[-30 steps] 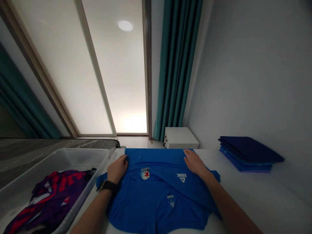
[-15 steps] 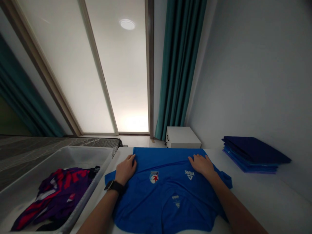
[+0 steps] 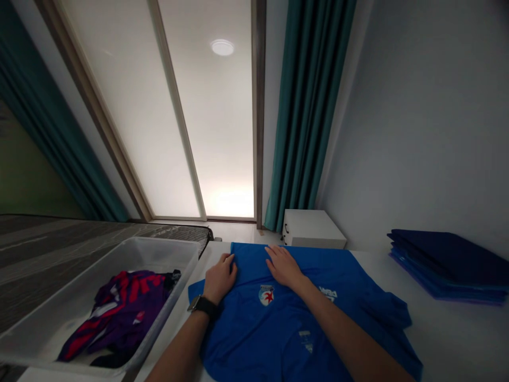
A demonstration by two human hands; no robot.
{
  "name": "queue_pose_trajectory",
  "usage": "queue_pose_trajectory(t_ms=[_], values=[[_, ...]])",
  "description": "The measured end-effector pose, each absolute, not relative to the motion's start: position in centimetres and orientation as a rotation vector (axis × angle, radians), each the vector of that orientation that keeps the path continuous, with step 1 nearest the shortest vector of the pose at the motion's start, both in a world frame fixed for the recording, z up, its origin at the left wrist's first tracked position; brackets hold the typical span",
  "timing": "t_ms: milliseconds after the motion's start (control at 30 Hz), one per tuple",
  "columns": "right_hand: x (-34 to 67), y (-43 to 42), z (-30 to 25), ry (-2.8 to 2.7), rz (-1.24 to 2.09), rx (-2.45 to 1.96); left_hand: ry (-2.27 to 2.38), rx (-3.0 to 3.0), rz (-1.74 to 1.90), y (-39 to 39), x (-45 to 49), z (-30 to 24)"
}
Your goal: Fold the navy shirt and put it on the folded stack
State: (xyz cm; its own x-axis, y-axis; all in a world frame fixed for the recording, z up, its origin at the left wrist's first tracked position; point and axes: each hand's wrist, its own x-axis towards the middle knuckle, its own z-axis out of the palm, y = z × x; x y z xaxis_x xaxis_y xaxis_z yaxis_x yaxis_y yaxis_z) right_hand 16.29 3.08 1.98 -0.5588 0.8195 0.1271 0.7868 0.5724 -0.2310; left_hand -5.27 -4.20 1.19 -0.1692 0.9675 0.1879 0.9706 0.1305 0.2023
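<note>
From my remote station I log a blue shirt spread on the white table, its far side reaching the table's far edge. Left hand: at the shirt's far left corner, fingers curled against the cloth; I cannot tell whether they grasp it. Right hand: palm down on the shirt near that far edge, fingers extended, gripping nothing. Translucent bin with purple-and-red garment inside: beside the table's left edge.
</note>
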Motion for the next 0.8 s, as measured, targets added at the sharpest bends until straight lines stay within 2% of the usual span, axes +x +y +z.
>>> queue_pose_trajectory(t_ms=[133,367,567,800], values=[[14.5,3.8,0.7,-2.658,0.278,-1.254,-2.4,-1.944,-0.452,-4.2,-5.5,1.3],[16.0,3.0,-0.2,-2.697,0.352,-1.389,-2.605,-1.697,-0.536,-4.1,-7.9,2.1],[17.7,2.0,-0.3,-2.674,0.343,-1.455,-2.364,-1.997,-0.485,-2.2,-8.4,2.7],[17.5,1.8,-0.1,-2.642,0.311,-1.467,-1.988,-2.405,-0.368,1.5,-2.2,2.5]])
